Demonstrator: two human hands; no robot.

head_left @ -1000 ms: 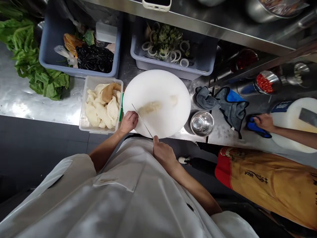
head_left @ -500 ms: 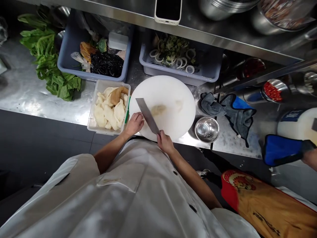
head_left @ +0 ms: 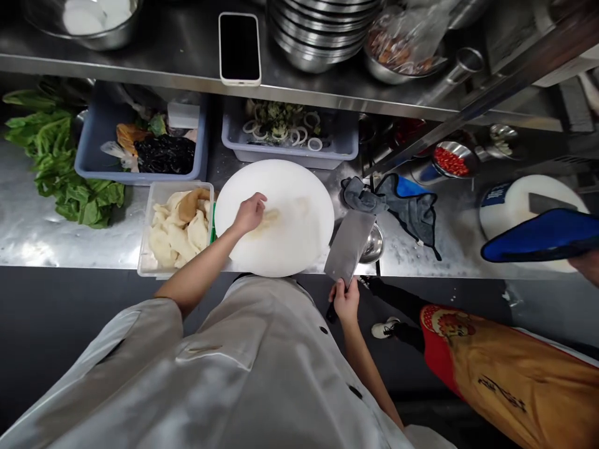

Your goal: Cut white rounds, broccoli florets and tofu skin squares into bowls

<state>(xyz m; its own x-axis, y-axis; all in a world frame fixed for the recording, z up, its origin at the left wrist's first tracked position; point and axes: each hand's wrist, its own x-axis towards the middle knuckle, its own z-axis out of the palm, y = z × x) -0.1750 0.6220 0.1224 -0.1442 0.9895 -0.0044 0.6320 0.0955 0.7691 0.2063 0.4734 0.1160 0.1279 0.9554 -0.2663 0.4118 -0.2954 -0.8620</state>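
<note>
- Take the round cutting board (head_left: 281, 257) as the clock, 12 pointing away from the person.
- The knife (head_left: 350, 243) has swung off the board since half a second ago; its wide blade now lies between 3 and 4 o'clock, flat side up, hiding part of the metal bowl (head_left: 375, 242). Whether blade and bowl touch, I cannot tell.
- The right hand (head_left: 346, 302) has gone with it, at about 4 o'clock, fingers closed round the knife's handle.
- The left hand (head_left: 250, 215) has moved inward from the board's near-left edge to just on the 9 o'clock side of the middle. Its fingers are loosely bent, partly open; whether they pinch anything, I cannot tell.
- The small pale food (head_left: 270, 217) is near the board's middle, just beside those fingers.
- The box (head_left: 143, 255) of pale pieces (head_left: 165, 240) sits just beside the board at 9 o'clock.
- With the blade away from the food, this looks like a pause in cutting, leaving only the left hand at the food.
</note>
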